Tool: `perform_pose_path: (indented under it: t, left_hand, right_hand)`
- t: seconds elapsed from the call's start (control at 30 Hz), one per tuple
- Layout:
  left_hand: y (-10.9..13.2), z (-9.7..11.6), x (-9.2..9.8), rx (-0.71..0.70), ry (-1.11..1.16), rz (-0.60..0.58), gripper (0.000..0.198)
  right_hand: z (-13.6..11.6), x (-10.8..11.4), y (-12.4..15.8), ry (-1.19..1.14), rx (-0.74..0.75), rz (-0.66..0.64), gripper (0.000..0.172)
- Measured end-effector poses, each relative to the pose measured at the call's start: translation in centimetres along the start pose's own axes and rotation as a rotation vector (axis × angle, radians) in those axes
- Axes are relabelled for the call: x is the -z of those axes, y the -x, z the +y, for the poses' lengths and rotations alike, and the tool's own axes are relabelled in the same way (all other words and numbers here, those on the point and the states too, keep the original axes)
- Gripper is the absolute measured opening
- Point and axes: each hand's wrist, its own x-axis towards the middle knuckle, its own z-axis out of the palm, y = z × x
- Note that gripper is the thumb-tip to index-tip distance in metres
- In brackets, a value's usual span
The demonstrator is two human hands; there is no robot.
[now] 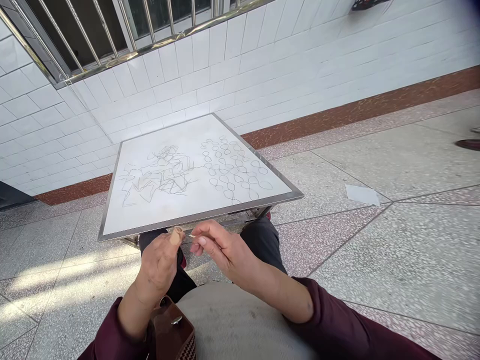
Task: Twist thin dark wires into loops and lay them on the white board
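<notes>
Pale and too small to identify, a sliver (192, 235) lies between your hands, pinched in your right hand's (221, 245) fingertips. Your left hand (159, 257) curls just left of it; what it holds, you can't tell. Beyond both, looped lines (226, 170) mark the white desk's (198, 201) right side.

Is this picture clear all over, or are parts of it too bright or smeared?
In the head view, bright bands streak the floor at left; in that same view, the right edge looks smeared and the top right corner dark, while the left hand and right hand look fairly sharp.
</notes>
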Motion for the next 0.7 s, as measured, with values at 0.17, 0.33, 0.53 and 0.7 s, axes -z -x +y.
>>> perform_pose_path:
  t: [0.17, 0.33, 0.53, 0.7]
  left_hand:
    - [0.3, 1.0, 0.2, 0.388, 0.390, 0.086, 0.078]
    - [0.6, 2.1, -0.6, 0.619, 1.075, 0.107, 0.076]
    - [1.1, 2.8, -1.9, 0.706, 1.354, 0.140, 0.073]
    - [0.8, 3.3, -2.1, 0.845, 1.334, 0.255, 0.068]
  right_hand:
    - [0.1, 3.0, -0.9, -0.023, -0.034, 0.130, 0.021]
    - [1.4, 2.3, -2.2, -0.231, -0.215, -0.119, 0.023]
    - [2.4, -1.2, -2.2, -0.495, -0.209, -0.226, 0.013]
    - [1.9, -0.8, -1.8, -0.225, -0.098, -0.121, 0.011]
